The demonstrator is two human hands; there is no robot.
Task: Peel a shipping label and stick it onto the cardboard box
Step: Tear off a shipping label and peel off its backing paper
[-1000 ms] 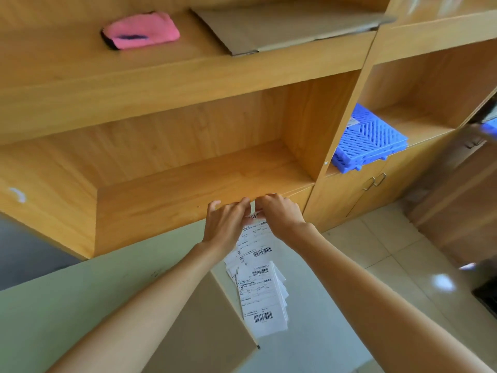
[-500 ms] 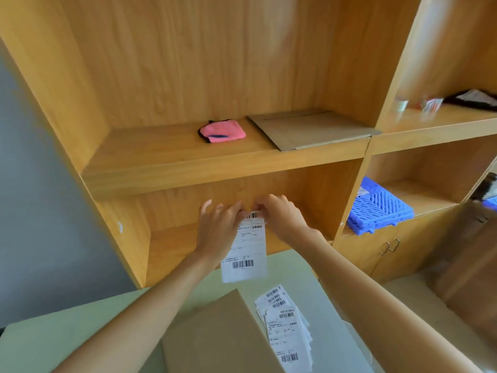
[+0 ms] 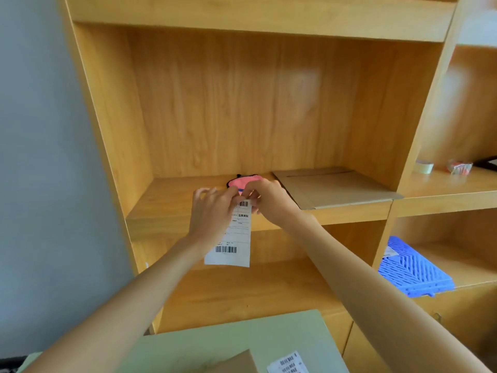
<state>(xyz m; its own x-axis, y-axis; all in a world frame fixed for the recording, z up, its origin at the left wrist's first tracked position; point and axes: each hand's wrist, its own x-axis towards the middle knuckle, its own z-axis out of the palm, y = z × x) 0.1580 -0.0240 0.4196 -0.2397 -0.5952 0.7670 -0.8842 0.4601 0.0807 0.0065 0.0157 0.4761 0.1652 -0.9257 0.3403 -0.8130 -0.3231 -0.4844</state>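
A white shipping label with barcodes hangs in the air in front of the wooden shelf unit. My left hand and my right hand both pinch its top edge, fingertips close together. Only a corner of the brown cardboard box shows at the bottom edge, on the pale green table. Beside the box, the top of a stack of more labels lies on the table.
The shelf unit fills the view. A pink pouch and a flattened cardboard sheet lie on its middle shelf. A blue plastic grid sits lower right; a tape roll is on the right shelf.
Both hands have lifted one label off the stack and raised it well above the table. My view has tilted upward, so the box and the stack have slid to the bottom edge.
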